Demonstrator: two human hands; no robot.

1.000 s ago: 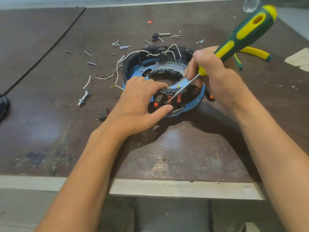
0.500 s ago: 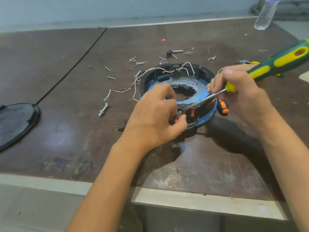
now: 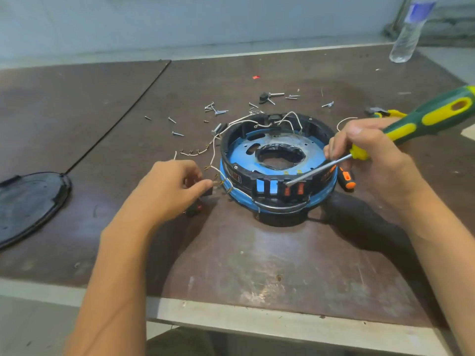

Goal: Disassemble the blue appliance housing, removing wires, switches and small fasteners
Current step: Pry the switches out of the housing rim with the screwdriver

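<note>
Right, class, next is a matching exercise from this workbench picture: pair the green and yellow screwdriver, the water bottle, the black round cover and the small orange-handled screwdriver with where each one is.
Things
1. green and yellow screwdriver
2. water bottle
3. black round cover
4. orange-handled screwdriver

Places
a. lying flat at the left edge of the table
b. lying on the table just right of the blue housing
c. held in the right hand
d. standing at the far right corner

Pairs: 1-c, 2-d, 3-a, 4-b

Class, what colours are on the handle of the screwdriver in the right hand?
Green and yellow, on the screwdriver; head view.
</note>
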